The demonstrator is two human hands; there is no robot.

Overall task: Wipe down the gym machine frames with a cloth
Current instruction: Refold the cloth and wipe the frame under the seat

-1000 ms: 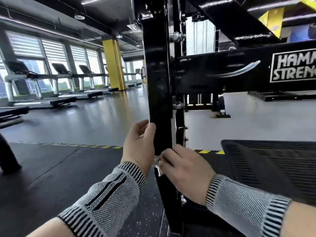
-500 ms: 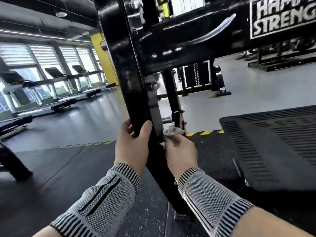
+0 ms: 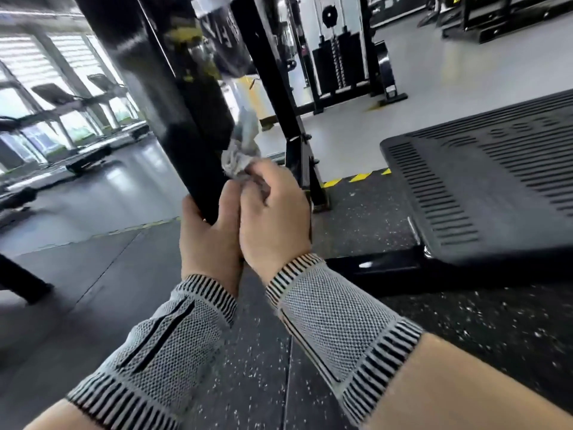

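Black frame post [image 3: 173, 113] runs long axis top-left down to center, tilted in view, lower end hidden behind both hands. Crumpled grey cloth [image 3: 240, 156] touches post's right edge, bunched upward. Right hand [image 3: 273, 212] clenches cloth in curled fingers. Left hand [image 3: 207, 240] wraps post just below. Ribbed black footplate [image 3: 483, 175] at right; 2 knit wrist sleeves [image 3: 335, 321].

My left hand [image 3: 207, 240] grips the frame post [image 3: 173, 119] beside my right hand [image 3: 274, 218], which presses the cloth [image 3: 240, 156] against the post's right side, the footplate [image 3: 483, 181] further right.
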